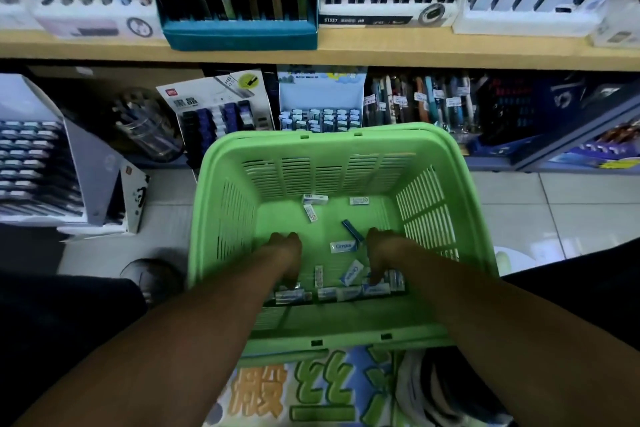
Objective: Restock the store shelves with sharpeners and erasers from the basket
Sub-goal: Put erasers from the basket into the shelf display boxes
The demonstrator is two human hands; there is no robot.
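**Both hands down in the basket, gathering stock**

Stationery aisle: tiled floor (554,204) below, a wooden shelf (346,54) of boxed pencils above, a lower shelf of small display cartons behind. Green basket (221,218) sits just in front of that lower shelf, probably so each item needs only a short lift.

Erasers (343,247) in white-and-blue sleeves lie loose on the basket floor. Most are crowded along the near wall, a few sit near the far wall. One small blue piece (352,229), possibly a sharpener, lies mid-floor.

Both forearms reach steeply down. Left hand (285,253) is at the near-left corner, right hand (379,260) toward the near-right. Fingers point down and curl over the near row. They look set to pick, but I cannot tell whether either holds anything.
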